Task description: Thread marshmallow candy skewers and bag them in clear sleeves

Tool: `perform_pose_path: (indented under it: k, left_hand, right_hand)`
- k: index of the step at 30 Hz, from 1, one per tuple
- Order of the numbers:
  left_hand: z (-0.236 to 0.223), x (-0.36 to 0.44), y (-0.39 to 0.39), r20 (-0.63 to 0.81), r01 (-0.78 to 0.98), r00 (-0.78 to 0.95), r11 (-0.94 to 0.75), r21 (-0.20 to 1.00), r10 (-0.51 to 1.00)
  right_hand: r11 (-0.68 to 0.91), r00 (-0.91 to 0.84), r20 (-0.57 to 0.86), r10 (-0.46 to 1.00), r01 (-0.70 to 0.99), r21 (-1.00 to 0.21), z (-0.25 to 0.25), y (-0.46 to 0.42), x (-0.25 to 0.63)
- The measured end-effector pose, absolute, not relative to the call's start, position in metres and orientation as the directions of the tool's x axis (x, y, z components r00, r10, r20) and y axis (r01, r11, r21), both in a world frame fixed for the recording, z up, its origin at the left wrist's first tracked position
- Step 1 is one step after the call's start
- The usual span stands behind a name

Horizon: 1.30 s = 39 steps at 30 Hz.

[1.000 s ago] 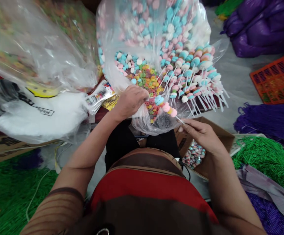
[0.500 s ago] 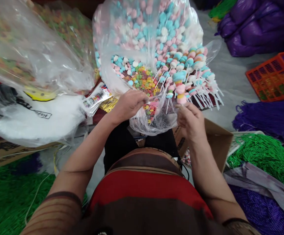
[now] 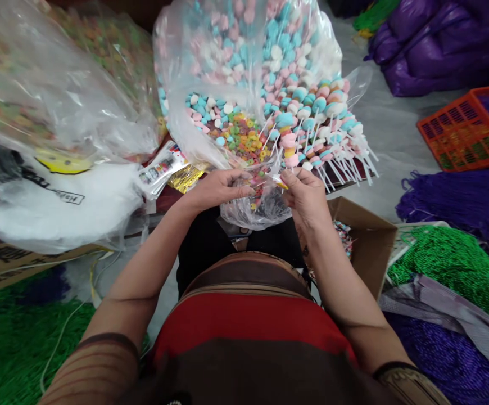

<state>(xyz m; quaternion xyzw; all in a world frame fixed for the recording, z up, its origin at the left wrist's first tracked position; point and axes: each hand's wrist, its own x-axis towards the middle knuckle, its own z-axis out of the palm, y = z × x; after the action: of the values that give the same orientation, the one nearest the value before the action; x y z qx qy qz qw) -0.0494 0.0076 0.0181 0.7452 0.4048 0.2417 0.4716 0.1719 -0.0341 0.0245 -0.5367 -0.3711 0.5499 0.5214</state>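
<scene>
Candy skewer (image 3: 289, 140): in R hand, approx. upright, in front of the skewer pile; blue at top, pink + yellow below.
R hand (image 3: 307, 192): grip pressed tog. — thumb + fingers pinching the stick just under the lowest pink pc. Small printed bit (image 3: 280, 181) also at the fingertips; type unclear.
L hand (image 3: 221, 189): palm down, fingers pointing twd R hand, over the near edge of the clear plastic. Can't tell if grip pinches any film.
Ring candies (image 3: 242, 135): multicolored, loose heap beyond L hand, next to pink/blue/white candies (image 3: 198, 112).
Big clear bag (image 3: 177, 95): at back, full of same pink/blue/white pcs.
Skewer pile (image 3: 324, 121): R side of bench (image 3: 169, 197), white sticks mostly angled twd wearer.
Packets (image 3: 159, 173): flat, printed, stacked L of hands; gold pcs (image 3: 186, 179) just beside.
Smiley bag (image 3: 65, 197): far L, white, yellow print.
Cardboard box (image 3: 366, 242): below bench level, R — small wrapped-looking items inside, partly hidden by R arm.
</scene>
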Motion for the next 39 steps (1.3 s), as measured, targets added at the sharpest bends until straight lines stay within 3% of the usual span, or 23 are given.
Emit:
perform_pose_path:
  k: [3, 10, 18, 25, 29, 35, 39]
  left_hand:
    - [0.017, -0.052, 0.003, -0.086, 0.305, 0.488, -0.077, 0.949, 0.869]
    - [0.015, -0.056, 0.003, -0.089, 0.089, 0.354, 0.062, 0.994, 0.931]
    - [0.007, -0.072, 0.013, -0.092, -0.15, 0.38, 0.16, 0.976, 0.92]
    - [0.008, -0.076, 0.015, -0.168, -0.041, 0.442, 0.208, 0.977, 0.881]
    - [0.011, -0.08, 0.016, -0.221, 0.105, 0.501, 0.194, 0.975, 0.837]
    - [0.009, -0.079, 0.02, -0.228, 0.168, 0.562, 0.16, 0.973, 0.795]
    - [0.017, -0.078, 0.018, -0.257, 0.251, 0.576, 0.131, 0.959, 0.776]
  right_hand:
    - [-0.155, 0.126, -0.173, 0.977, -0.143, -0.977, 0.023, -0.034, 0.171]
    - [-0.09, 0.165, -0.103, 0.981, -0.086, -0.992, 0.039, -0.04, 0.171]
    - [0.01, 0.047, 0.023, 0.999, 0.26, -0.966, 0.044, -0.09, 0.227]
    - [0.18, -0.11, 0.143, 0.984, 0.529, -0.83, 0.041, -0.09, 0.253]
    - [0.188, -0.111, 0.152, 0.982, 0.543, -0.819, 0.04, -0.09, 0.261]
    - [0.2, 0.014, 0.241, 0.971, 0.511, -0.836, 0.032, -0.092, 0.264]
    - [0.208, -0.019, 0.236, 0.972, 0.542, -0.814, 0.03, -0.09, 0.267]
